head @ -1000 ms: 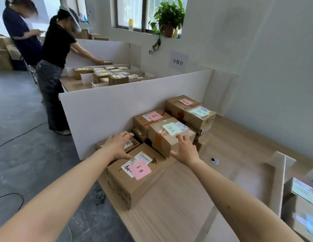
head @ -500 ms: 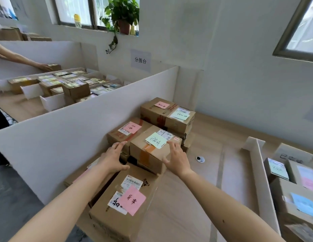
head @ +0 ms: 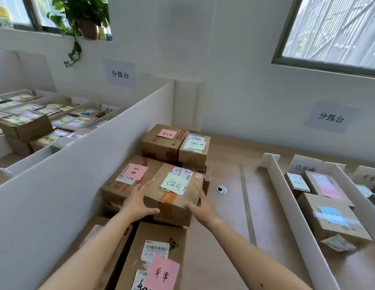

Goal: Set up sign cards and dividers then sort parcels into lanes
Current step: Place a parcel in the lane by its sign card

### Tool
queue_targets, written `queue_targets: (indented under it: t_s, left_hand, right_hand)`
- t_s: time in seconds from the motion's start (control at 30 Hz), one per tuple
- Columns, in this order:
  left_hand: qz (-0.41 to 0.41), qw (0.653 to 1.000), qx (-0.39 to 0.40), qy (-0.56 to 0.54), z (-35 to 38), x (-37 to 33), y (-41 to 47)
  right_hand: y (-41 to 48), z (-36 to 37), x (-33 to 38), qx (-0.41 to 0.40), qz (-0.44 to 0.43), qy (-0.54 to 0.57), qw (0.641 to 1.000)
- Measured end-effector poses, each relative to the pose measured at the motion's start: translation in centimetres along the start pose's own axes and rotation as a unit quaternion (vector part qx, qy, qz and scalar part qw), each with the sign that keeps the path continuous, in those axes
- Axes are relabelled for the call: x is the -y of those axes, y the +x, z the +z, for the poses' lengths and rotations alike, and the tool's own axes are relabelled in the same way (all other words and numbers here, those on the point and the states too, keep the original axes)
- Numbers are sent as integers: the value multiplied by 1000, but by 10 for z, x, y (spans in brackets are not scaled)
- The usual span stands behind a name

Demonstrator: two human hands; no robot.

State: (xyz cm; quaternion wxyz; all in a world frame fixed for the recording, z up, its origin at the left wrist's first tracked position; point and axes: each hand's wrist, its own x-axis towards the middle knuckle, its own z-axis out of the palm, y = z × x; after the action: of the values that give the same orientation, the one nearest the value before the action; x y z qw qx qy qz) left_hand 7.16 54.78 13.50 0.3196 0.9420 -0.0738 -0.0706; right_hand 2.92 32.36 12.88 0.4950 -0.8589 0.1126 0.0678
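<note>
A cardboard parcel with a green note [head: 174, 192] sits on top of a stack at the left of the wooden table [head: 230, 237]. My left hand [head: 138, 203] clasps its left side, thumb along the front edge. My right hand [head: 200, 206] clasps its right front corner. Around it lie a parcel with a pink note [head: 128, 176], two further parcels behind [head: 161, 141], and a near parcel with a pink note [head: 159, 262]. White dividers [head: 287, 197] form lanes at the right, holding sorted parcels [head: 331, 218] behind a sign card [head: 305, 167].
A tall white partition [head: 63, 185] runs along the left of the stack, with another sorting table full of parcels [head: 25, 120] beyond it. A small round cable hole [head: 221, 189] is in the table. The wall carries paper signs [head: 331, 117].
My view swung right and closer. Both hands moved forward from the near parcels and closed around the green-note parcel's sides.
</note>
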Motion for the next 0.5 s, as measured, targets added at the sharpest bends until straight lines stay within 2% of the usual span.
queue_targets:
  t_s: [0.23, 0.5]
  left_hand:
    - [19, 999, 33, -14, 7, 16, 9]
    - [32, 998, -14, -43, 13, 21, 13]
  right_hand:
    - [-15, 6, 4, 41, 39, 151, 987]
    - [-25, 24, 16, 24, 48, 157, 986]
